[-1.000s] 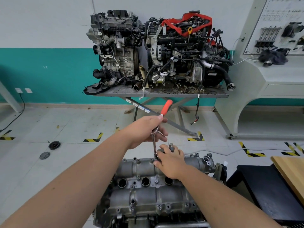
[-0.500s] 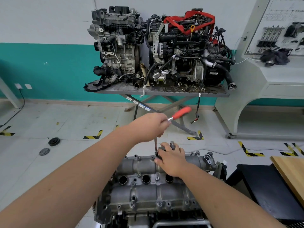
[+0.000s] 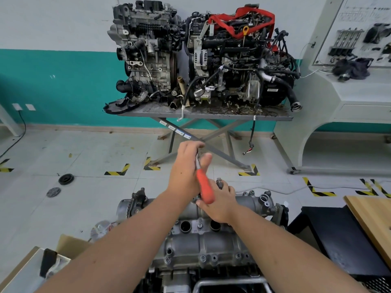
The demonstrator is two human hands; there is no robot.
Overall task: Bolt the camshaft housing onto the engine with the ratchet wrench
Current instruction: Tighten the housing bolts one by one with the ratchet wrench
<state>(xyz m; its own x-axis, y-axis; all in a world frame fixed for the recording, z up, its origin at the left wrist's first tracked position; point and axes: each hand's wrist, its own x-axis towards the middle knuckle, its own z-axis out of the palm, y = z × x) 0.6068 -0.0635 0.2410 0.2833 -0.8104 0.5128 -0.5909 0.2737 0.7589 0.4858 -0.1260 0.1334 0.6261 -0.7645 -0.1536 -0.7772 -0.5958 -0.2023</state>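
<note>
The grey cast camshaft housing (image 3: 203, 240) lies on top of the engine at the bottom centre, with bolts and round holes along it. My left hand (image 3: 186, 174) grips the ratchet wrench (image 3: 204, 188) near its head; its orange handle points down toward me. The wrench's shaft and socket are hidden behind my hands. My right hand (image 3: 220, 203) rests on the far edge of the housing with fingers curled around the base of the tool, just under the orange handle.
Two engines (image 3: 201, 56) stand on a grey scissor table (image 3: 203, 115) by the teal wall. A white training console (image 3: 347, 98) is at right, a wooden board (image 3: 374, 220) and black stand lower right, a cardboard box (image 3: 63, 248) lower left.
The orange handle has swung round clockwise from pointing away and up, past the right, to pointing down toward me. My right hand has stayed on the housing.
</note>
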